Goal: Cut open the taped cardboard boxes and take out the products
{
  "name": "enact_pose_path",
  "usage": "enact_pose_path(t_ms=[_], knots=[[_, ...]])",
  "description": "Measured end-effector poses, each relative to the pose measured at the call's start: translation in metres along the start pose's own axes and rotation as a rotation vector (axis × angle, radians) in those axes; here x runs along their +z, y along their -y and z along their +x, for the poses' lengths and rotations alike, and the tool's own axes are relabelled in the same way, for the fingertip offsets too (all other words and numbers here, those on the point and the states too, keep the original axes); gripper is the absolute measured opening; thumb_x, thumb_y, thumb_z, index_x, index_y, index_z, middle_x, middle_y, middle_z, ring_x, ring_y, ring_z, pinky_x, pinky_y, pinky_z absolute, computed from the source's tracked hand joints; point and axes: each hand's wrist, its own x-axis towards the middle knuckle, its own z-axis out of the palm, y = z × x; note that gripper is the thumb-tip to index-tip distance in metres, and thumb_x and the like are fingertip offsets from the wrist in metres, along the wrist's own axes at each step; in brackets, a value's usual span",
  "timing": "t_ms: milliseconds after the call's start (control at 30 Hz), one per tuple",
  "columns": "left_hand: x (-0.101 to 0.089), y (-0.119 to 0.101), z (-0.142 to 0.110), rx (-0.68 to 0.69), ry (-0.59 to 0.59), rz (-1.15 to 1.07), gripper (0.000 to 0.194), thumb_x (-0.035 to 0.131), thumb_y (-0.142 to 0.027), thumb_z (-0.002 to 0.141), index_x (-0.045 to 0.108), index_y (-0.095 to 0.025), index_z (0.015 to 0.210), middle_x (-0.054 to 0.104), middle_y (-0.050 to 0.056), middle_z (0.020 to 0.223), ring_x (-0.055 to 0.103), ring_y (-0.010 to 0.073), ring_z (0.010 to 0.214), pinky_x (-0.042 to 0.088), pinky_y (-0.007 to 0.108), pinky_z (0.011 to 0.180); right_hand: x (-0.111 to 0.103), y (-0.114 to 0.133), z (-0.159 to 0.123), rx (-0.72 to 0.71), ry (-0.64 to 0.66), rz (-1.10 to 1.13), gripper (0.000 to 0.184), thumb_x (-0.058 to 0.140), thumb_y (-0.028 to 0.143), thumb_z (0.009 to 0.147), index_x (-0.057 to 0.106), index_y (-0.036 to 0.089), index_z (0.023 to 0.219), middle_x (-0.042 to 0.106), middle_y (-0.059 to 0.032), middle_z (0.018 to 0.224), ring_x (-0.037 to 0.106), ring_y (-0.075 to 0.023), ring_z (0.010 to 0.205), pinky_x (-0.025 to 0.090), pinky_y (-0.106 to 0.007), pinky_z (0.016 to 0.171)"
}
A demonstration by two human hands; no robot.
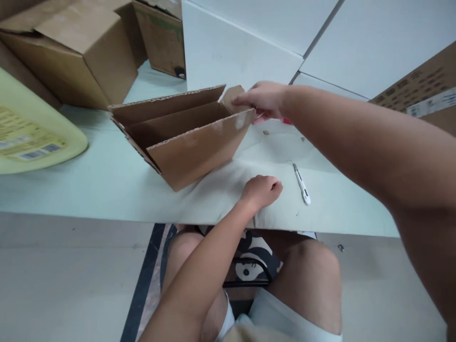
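Note:
An open-topped brown cardboard box (pixel 199 152) stands on the pale tabletop, its flaps raised. At its right end my right hand (pixel 265 100) pinches a flap, with the thumb on the inner side and the other fingers partly hidden behind. My left hand (pixel 261 191) rests in a loose fist on the table in front of the box, apart from it; whatever it may hold is hidden. A white utility knife (pixel 302 185) lies to the right of my left hand. Something red shows beneath my right wrist, too covered to name.
A pale yellow jug (pixel 35 128) stands at the left. Larger cardboard boxes (pixel 71 52) sit at the back left, and a printed carton (pixel 423 90) leans at the right. White wall panels (pixel 242 38) rise behind the table. Small brown scraps lie beyond the knife.

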Motion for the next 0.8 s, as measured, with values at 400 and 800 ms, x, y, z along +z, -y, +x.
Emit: enact_pose_path(t_ms=[400,800], knots=[[-0.009,-0.002,-0.011,0.052,0.144,0.035,0.033,0.047,-0.032,0.092,0.071,-0.021,0.073,0.074,0.010,0.083,0.066,0.0252,0.079,0.042,0.034,0.067,0.003,-0.104,-0.149,0.088,-0.594,0.595,0.012,0.060,0.028,0.093,0.066,0.021,0.100,0.070,-0.0018,0.087,0.067,-0.0116,0.063,0.060,-0.021,0.045],[0.007,-0.005,-0.004,0.091,0.148,0.060,0.036,0.044,-0.026,0.093,0.059,-0.020,0.060,0.062,0.007,0.064,0.056,0.0217,0.066,0.032,0.034,0.064,-0.131,-0.250,-0.282,0.382,-1.380,0.647,0.021,0.043,0.014,0.081,0.055,0.031,0.080,0.069,-0.0053,0.119,0.070,-0.0231,0.118,0.067,-0.032,0.065]])
